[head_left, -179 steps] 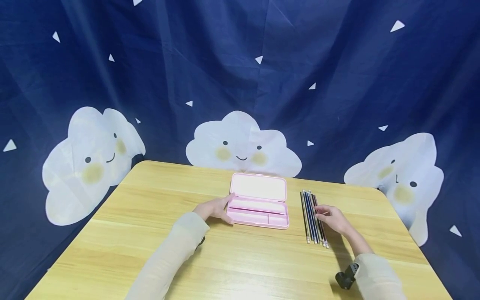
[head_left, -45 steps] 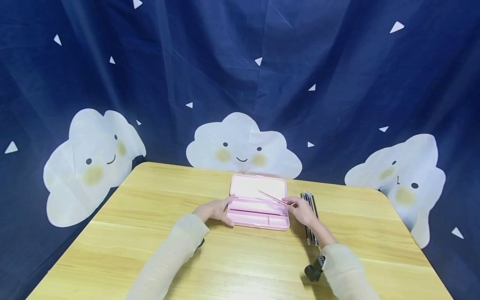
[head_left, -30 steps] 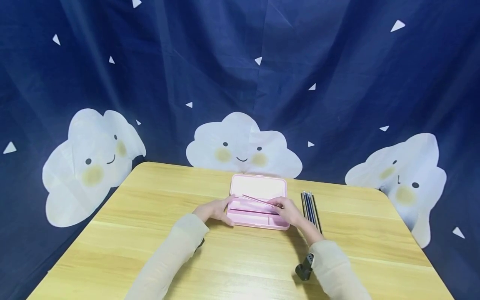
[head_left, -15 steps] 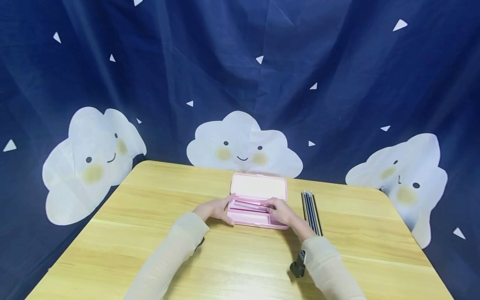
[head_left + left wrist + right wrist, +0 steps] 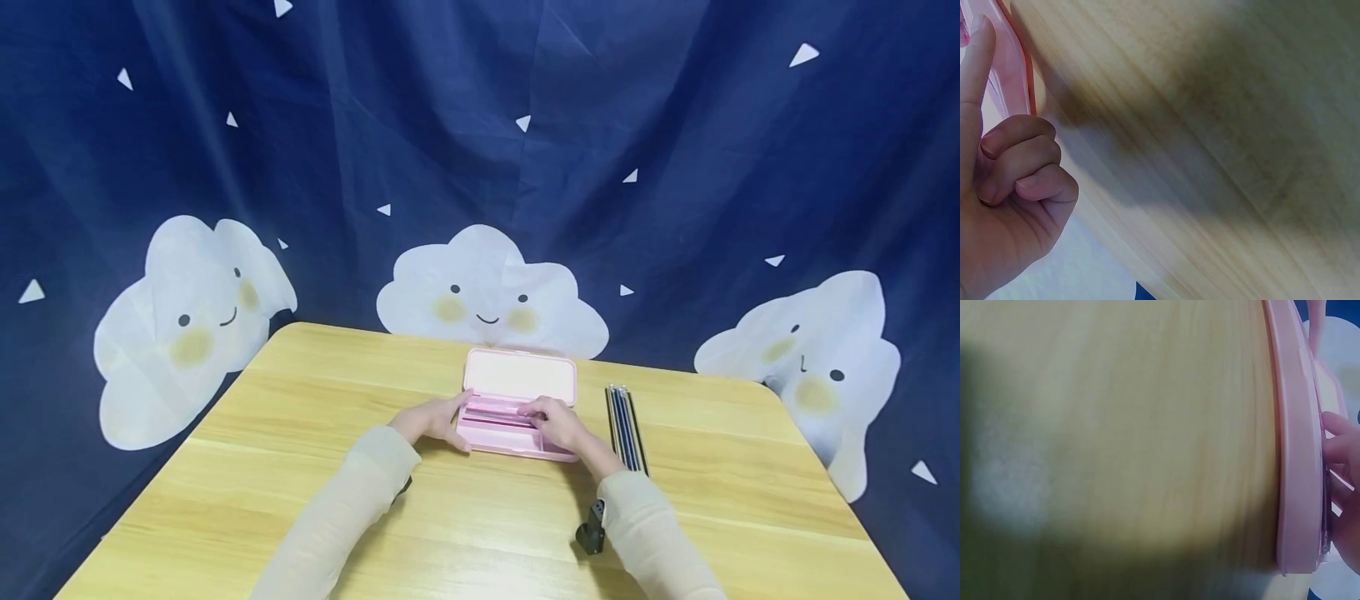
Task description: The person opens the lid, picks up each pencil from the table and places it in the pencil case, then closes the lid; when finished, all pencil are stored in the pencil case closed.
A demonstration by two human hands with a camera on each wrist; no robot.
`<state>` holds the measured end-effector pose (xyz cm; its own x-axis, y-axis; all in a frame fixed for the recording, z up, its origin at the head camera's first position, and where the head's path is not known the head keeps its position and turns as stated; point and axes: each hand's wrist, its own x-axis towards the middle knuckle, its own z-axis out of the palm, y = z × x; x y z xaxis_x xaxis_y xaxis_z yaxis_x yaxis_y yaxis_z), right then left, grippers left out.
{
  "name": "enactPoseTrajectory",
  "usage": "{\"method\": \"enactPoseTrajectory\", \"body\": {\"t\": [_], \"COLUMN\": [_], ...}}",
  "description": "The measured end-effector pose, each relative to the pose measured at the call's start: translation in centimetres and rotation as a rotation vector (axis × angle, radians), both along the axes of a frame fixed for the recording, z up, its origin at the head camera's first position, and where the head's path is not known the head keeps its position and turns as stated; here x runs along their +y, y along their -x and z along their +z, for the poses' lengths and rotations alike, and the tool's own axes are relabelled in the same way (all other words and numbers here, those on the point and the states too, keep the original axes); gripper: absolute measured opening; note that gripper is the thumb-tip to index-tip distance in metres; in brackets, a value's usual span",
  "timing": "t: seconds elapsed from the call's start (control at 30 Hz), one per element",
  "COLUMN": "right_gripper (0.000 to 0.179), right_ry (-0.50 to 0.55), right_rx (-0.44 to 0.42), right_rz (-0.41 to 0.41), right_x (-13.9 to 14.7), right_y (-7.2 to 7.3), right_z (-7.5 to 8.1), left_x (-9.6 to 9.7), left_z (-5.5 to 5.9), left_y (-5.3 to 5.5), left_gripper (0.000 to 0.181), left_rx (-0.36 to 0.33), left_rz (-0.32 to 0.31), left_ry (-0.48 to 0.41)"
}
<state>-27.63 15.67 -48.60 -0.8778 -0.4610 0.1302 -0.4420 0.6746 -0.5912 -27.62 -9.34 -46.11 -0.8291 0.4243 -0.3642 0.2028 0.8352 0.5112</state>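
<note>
An open pink pencil case lies on the table, its lid raised at the back. My left hand grips the case's left end between thumb and forefinger; in the left wrist view, its other fingers curl in beside the case. My right hand reaches into the case from the right and pinches a slim pencil low in the rear compartment. Just in front of it, a dark red pencil lies along the case. In the right wrist view, the fingertips are partly hidden behind the case wall.
Several dark pencils lie side by side to the right of the case, partly behind my right forearm. The wooden table ends at a dark blue curtain with cloud faces. A black wrist camera hangs at my right sleeve.
My right hand has taken a pencil from the bundle, carried it left over the case and lowered it into the rear compartment. My left hand has stayed at the case's left end.
</note>
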Motion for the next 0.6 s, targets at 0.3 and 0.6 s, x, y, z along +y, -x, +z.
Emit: {"method": "enactPoseTrajectory", "body": {"t": [0.3,0.6], "right_gripper": [0.03,0.028], "right_ry": [0.006,0.065], "right_rx": [-0.015,-0.074], "right_rz": [-0.043,-0.069], "right_x": [-0.18,-0.21], "right_y": [-0.23,-0.39], "right_z": [-0.15,-0.15], "left_x": [0.04,-0.04], "left_z": [-0.11,-0.27], "left_y": [-0.01,0.15], "left_gripper": [0.106,0.106], "left_rx": [-0.007,-0.014], "left_rz": [0.01,0.008], "left_ry": [-0.001,-0.008]}}
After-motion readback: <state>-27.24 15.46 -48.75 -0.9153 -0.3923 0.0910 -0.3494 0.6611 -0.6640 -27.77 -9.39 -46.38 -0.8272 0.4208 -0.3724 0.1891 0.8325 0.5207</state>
